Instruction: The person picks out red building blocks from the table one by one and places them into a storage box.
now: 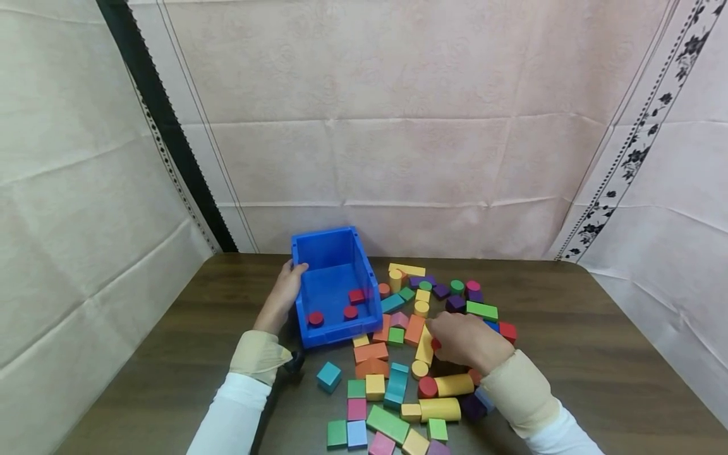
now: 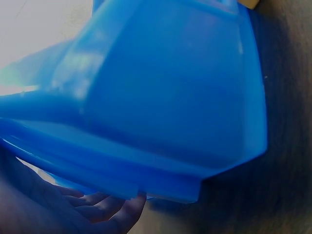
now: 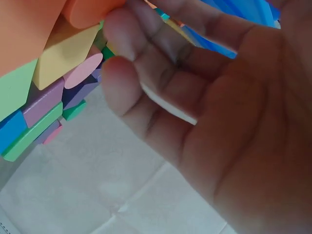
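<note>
My left hand [image 1: 283,292] grips the left rim of a blue plastic bin [image 1: 335,328], which is tilted toward me. In the left wrist view, the fingers [image 2: 114,209] curl under the bin's rim. Inside the bin lie a red rectangular block [image 1: 356,296] and two red round blocks [image 1: 316,318]. My right hand [image 1: 469,338] is low over the block pile, fingers curled. It pinches a small red block [image 1: 436,344], mostly hidden by the hand. In the right wrist view, an orange-red round block [image 3: 90,10] shows by the fingertips.
Wooden blocks of many colours spread across the dark wooden table [image 1: 153,373], including a yellow cylinder [image 1: 440,410], a green block [image 1: 388,424] and a red block [image 1: 508,332]. A teal cube [image 1: 328,376] lies apart, below the bin. A pale cloth [image 1: 398,158] hangs behind the table.
</note>
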The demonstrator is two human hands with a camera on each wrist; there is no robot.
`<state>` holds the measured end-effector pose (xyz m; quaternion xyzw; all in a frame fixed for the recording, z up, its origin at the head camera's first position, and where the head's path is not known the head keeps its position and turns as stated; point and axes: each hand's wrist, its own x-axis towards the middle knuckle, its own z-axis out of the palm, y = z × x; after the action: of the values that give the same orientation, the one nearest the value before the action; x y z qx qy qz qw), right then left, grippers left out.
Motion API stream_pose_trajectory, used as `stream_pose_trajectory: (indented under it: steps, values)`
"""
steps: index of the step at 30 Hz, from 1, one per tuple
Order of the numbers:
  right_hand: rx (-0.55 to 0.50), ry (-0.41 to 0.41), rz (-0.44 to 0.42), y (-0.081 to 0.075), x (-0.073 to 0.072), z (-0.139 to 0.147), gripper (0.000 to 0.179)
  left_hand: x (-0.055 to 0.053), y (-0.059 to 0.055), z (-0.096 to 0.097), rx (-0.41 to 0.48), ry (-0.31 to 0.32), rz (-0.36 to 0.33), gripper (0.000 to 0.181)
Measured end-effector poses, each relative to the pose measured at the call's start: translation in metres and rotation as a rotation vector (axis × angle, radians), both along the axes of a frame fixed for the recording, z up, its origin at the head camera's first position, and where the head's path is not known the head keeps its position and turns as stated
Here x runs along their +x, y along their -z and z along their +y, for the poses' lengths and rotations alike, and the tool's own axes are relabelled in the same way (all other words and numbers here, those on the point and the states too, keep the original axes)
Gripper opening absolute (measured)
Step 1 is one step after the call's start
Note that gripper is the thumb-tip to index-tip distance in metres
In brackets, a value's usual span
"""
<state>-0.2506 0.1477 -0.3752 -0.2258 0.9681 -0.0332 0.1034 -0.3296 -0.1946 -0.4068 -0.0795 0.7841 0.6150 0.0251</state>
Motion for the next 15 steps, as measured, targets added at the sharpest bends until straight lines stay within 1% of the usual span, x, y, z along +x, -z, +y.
stream_pose_trajectory:
  steps: [5,7,10,12,15]
  values:
    - [-0.005,-0.060,0.036,0.0004,-0.0033,-0.0033,0.020,0.0013,0.0013,0.0000,0.003,-0.002,0.007,0.077]
    - [-0.003,-0.064,0.030,0.0006,-0.0045,-0.0049,0.025,0.0016,0.0015,0.0004,0.005,-0.004,0.005,0.077]
    - [-0.003,-0.049,0.013,0.0012,-0.0059,-0.0065,0.035,0.0017,0.0015,0.0010,0.008,-0.009,0.001,0.076]
    - [0.000,-0.047,0.002,0.0010,-0.0061,-0.0072,0.037,0.0019,0.0013,0.0011,0.010,-0.012,-0.001,0.076]
    - [0.002,-0.055,-0.001,0.0002,-0.0066,-0.0075,0.035,0.0026,0.0009,0.0007,0.011,-0.015,-0.003,0.077]
